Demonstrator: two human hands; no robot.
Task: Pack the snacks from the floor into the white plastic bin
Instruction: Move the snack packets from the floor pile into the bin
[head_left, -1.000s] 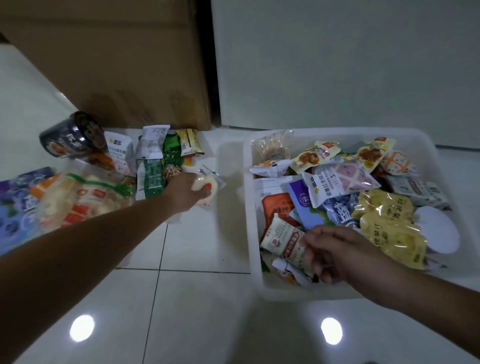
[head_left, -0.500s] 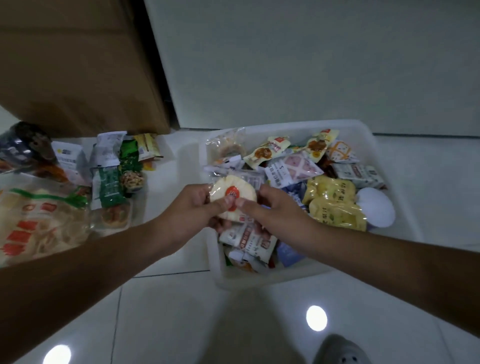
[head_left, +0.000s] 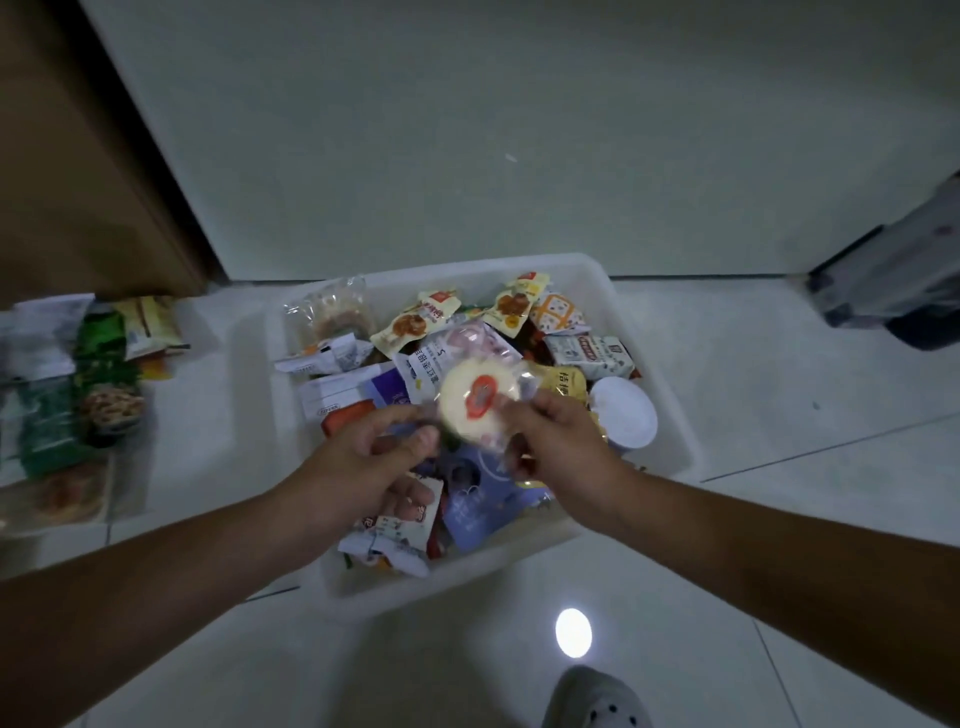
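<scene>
A grey shoe (head_left: 592, 699) is standing at the near edge of the tiled floor (head_left: 789, 395), beside a round light reflection (head_left: 573, 633). Both forearms are reaching forward over the near wall of the white bin (head_left: 667, 374).

The wrapped cake (head_left: 478, 402), a round pale disc with a red centre in a clear wrapper, is being held in the air above the middle of the bin, between the two hands. The right hand (head_left: 561, 452) is pinching the right edge of the wrapper with thumb and forefinger. The left hand (head_left: 374, 462) is lying just left of and below the cake with its fingers curled; its thumb and forefinger are at the left edge of the wrapper, but blur is hiding whether they are pinching it.

Under the hands, the bin is holding many packets (head_left: 410, 325), among them a yellow pouch (head_left: 566, 382) and a white round lid (head_left: 623, 410).

More snacks (head_left: 98, 358) are lying on the floor to the left, well apart from the bin. Behind them a brown box (head_left: 78, 156) is standing against the pale wall (head_left: 519, 130). A dark object (head_left: 904, 280) is sitting at the far right.
</scene>
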